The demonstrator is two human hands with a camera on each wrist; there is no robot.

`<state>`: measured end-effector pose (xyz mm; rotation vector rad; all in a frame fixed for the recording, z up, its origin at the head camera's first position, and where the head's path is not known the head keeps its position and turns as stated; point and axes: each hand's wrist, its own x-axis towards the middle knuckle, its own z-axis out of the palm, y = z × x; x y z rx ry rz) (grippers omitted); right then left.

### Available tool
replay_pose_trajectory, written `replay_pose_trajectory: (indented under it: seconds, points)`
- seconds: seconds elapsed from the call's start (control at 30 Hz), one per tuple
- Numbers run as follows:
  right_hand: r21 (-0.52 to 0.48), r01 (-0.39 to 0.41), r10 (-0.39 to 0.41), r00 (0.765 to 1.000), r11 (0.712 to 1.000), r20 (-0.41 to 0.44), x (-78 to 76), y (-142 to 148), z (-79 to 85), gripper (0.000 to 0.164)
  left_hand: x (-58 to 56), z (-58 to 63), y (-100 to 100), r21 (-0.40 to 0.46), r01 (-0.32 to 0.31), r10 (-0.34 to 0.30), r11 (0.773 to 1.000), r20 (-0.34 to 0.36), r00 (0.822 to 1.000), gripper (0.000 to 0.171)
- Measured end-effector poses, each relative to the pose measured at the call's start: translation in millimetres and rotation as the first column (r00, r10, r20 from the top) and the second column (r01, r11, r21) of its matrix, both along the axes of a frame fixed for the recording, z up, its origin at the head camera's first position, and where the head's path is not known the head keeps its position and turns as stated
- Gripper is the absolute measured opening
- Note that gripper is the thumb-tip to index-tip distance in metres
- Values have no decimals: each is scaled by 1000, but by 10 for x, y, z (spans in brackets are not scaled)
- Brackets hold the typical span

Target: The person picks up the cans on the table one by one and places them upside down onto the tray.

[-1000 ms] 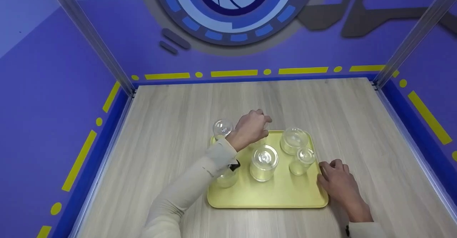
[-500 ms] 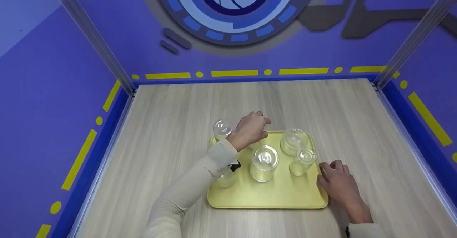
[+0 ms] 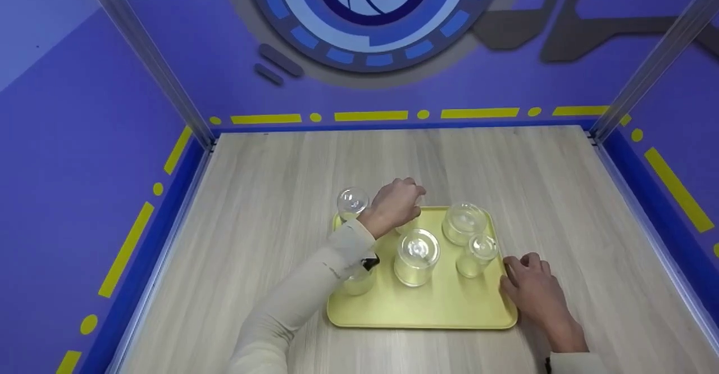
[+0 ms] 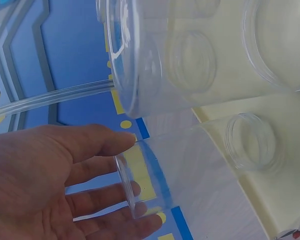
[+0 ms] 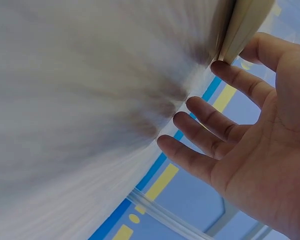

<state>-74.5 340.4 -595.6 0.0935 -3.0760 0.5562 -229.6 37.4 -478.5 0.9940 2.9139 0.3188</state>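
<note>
My left hand reaches over the back of a yellow tray. Its thumb and fingers grip the base end of an upside-down clear glass jar. That jar's threaded mouth is down at the tray by the rim, and the hand mostly hides it in the head view. Beside the tray's right edge is my right hand, its fingers loosely bent, with thumb and index at the rim and the other fingertips at the tabletop. A larger upturned jar stands on the tray just in front of the left hand.
Other upturned clear jars share the tray: one at back left, a wide one at back right, a narrow one before it. My left sleeve partly covers a front-left jar. Blue panels wall in the wooden tabletop.
My left hand has come down very slightly while gripping the jar. The right hand stays by the tray edge, and the view has shifted a little.
</note>
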Motion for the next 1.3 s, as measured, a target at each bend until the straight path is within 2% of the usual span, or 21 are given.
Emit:
replay_pose_trajectory:
  seconds: [0.3, 1.3]
  points:
    - [4, 4, -4, 1000, 1000, 1, 0, -6, 15, 36, -6, -13, 6, 22, 7, -7, 1000, 5, 1000, 39]
    - [4, 3, -3, 1000, 1000, 16, -15, -11, 15, 37, 11, -18, 33, 4, 17, -17, 1000, 23, 1000, 37]
